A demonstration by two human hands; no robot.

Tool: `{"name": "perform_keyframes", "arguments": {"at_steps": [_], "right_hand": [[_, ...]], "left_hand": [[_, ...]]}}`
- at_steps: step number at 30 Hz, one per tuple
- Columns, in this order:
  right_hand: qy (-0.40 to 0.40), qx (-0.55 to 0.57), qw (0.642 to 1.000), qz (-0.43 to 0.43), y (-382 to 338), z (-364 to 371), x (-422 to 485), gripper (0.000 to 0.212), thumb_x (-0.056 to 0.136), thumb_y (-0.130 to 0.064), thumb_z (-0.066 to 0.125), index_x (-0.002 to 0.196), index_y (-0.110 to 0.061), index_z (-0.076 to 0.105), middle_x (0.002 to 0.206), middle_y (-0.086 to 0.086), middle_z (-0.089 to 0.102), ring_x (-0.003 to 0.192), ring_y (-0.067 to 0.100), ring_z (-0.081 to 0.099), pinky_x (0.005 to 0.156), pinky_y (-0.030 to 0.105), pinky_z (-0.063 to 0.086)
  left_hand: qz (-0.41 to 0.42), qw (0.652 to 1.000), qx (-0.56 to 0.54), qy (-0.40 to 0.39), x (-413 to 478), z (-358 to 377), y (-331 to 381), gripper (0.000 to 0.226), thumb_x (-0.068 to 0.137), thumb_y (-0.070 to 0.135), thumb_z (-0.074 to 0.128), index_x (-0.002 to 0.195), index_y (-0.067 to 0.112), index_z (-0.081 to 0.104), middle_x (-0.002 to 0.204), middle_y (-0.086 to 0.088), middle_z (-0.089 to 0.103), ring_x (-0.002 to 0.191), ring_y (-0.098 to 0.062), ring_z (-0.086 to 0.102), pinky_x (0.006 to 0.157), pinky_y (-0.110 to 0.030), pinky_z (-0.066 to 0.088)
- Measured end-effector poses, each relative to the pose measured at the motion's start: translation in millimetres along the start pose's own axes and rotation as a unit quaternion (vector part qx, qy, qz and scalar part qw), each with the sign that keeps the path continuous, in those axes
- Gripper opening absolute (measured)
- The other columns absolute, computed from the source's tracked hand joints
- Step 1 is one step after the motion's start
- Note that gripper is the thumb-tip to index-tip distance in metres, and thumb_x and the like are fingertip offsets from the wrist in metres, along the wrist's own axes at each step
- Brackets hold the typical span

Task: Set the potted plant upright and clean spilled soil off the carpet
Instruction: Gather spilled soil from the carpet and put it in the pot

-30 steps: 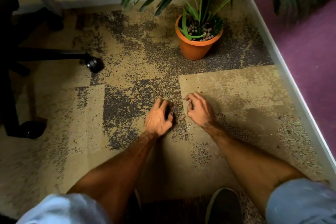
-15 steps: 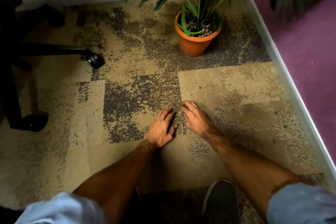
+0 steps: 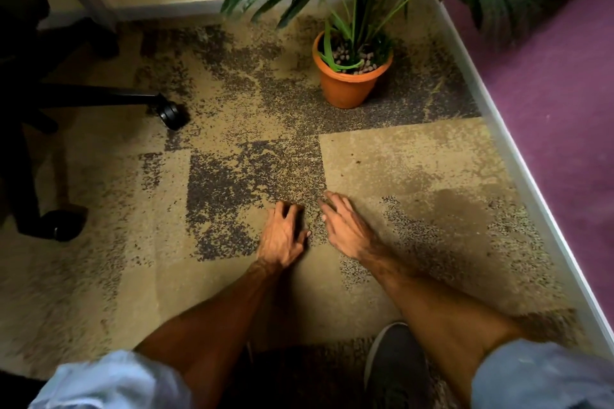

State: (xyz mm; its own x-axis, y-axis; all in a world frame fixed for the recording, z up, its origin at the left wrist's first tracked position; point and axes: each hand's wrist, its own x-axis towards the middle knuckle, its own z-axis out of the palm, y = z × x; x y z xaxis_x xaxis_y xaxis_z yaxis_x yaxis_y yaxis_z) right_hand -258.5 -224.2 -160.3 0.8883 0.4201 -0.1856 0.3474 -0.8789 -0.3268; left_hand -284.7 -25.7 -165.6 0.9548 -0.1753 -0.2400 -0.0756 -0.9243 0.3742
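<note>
On the carpet, left hand cupped, possibly over soil; right hand spread flat; terracotta pot upright.

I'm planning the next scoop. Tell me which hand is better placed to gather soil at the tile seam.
Probably the right hand: its fingers are spread flat and reach the dark speckled patch on the carpet by the seam. The left hand is curled and sits slightly nearer the person.

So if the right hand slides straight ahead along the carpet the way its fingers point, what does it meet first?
The right hand points up and slightly left, over bare patterned carpet. That line seems to pass left of the orange terracotta pot; the way looks free, though depth is unclear.
</note>
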Motion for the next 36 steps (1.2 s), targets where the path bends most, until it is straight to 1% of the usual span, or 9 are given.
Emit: {"name": "perform_keyframes", "arguments": {"at_steps": [3, 8, 12, 13, 19, 24, 27, 32, 36], "right_hand": [[0.003, -0.003, 1.000, -0.020, -11.3, 7.9, -8.9, 0.052, 0.110, -0.031, 0.043, 0.158, -0.013, 0.044, 0.164, 0.009, 0.036, 0.151, 0.025, 0.035, 0.125, 0.039, 0.038], [-0.019, 0.001, 1.000, -0.020, -21.3, 5.5, -9.1, 0.049, 0.100, -0.011, 0.059, 0.148, -0.019, 0.053, 0.156, 0.005, 0.042, 0.143, 0.026, 0.042, 0.115, 0.042, 0.048], [-0.024, 0.002, 0.999, -0.022, -24.4, 2.6, -13.0, 0.060, 0.091, -0.003, 0.065, 0.147, -0.019, 0.051, 0.152, 0.003, 0.047, 0.138, 0.026, 0.046, 0.108, 0.042, 0.053], [-0.026, -0.002, 0.999, -0.021, -24.1, 3.1, -15.7, 0.062, 0.090, -0.004, 0.066, 0.149, -0.019, 0.050, 0.153, 0.003, 0.047, 0.139, 0.026, 0.046, 0.109, 0.042, 0.053], [-0.040, -0.022, 0.999, -0.017, -20.5, 4.9, -29.5, 0.065, 0.087, -0.003, 0.068, 0.147, -0.019, 0.049, 0.148, 0.003, 0.049, 0.137, 0.028, 0.048, 0.102, 0.045, 0.055], [-0.042, -0.019, 0.999, -0.004, -25.6, 2.7, -28.9, 0.060, 0.091, 0.001, 0.062, 0.146, -0.018, 0.050, 0.153, 0.004, 0.046, 0.140, 0.030, 0.045, 0.102, 0.047, 0.055], [-0.029, -0.008, 0.999, 0.022, -26.5, 0.4, -30.5, 0.056, 0.095, 0.003, 0.055, 0.147, -0.016, 0.051, 0.155, 0.008, 0.045, 0.141, 0.032, 0.044, 0.103, 0.047, 0.053], [-0.023, -0.009, 0.999, 0.036, -28.0, -2.7, -25.4, 0.062, 0.096, 0.000, 0.062, 0.154, -0.014, 0.047, 0.159, 0.012, 0.043, 0.143, 0.034, 0.044, 0.112, 0.048, 0.048], [0.011, 0.020, 0.998, 0.064, -26.6, -6.2, -23.2, 0.053, 0.095, -0.005, 0.065, 0.147, -0.015, 0.056, 0.149, 0.012, 0.053, 0.135, 0.033, 0.053, 0.112, 0.045, 0.051]], "left_hand": [[0.023, 1.000, -0.019, 0.006, 3.7, -1.3, 2.5, 0.051, 0.100, 0.027, 0.060, 0.147, 0.009, 0.050, 0.137, -0.013, 0.049, 0.121, -0.026, 0.053, 0.105, -0.041, 0.051], [0.038, 0.998, -0.038, -0.016, 9.2, -4.3, 6.7, 0.048, 0.097, 0.018, 0.060, 0.144, 0.008, 0.054, 0.139, -0.013, 0.052, 0.123, -0.029, 0.055, 0.104, -0.043, 0.054], [0.029, 0.997, -0.039, -0.053, 10.1, -5.7, 8.9, 0.067, 0.093, 0.016, 0.063, 0.156, 0.004, 0.043, 0.158, -0.019, 0.042, 0.140, -0.035, 0.052, 0.118, -0.041, 0.049], [0.027, 0.997, -0.038, -0.055, 10.3, -5.4, 9.4, 0.068, 0.093, 0.017, 0.063, 0.156, 0.004, 0.042, 0.159, -0.021, 0.041, 0.142, -0.036, 0.051, 0.116, -0.041, 0.048], [0.046, 0.997, -0.013, -0.067, 15.0, -5.4, 16.1, 0.050, 0.102, 0.021, 0.054, 0.149, 0.007, 0.046, 0.150, -0.017, 0.048, 0.126, -0.032, 0.060, 0.106, -0.045, 0.057], [0.072, 0.995, 0.000, -0.076, 13.8, -8.7, 17.0, 0.051, 0.102, 0.017, 0.056, 0.151, 0.011, 0.046, 0.147, -0.012, 0.048, 0.120, -0.027, 0.061, 0.103, -0.043, 0.058], [0.087, 0.993, -0.001, -0.074, 14.8, -10.8, 16.2, 0.045, 0.102, 0.019, 0.056, 0.146, 0.009, 0.052, 0.139, -0.011, 0.052, 0.117, -0.026, 0.061, 0.099, -0.043, 0.058], [0.103, 0.991, -0.006, -0.085, 18.8, -11.8, 18.9, 0.040, 0.098, 0.012, 0.055, 0.138, 0.008, 0.055, 0.127, -0.012, 0.055, 0.109, -0.028, 0.062, 0.092, -0.045, 0.057], [0.076, 0.993, -0.005, -0.094, 19.8, -12.5, 19.1, 0.050, 0.098, 0.014, 0.061, 0.146, 0.005, 0.050, 0.128, -0.015, 0.059, 0.109, -0.030, 0.064, 0.096, -0.040, 0.056]]}}
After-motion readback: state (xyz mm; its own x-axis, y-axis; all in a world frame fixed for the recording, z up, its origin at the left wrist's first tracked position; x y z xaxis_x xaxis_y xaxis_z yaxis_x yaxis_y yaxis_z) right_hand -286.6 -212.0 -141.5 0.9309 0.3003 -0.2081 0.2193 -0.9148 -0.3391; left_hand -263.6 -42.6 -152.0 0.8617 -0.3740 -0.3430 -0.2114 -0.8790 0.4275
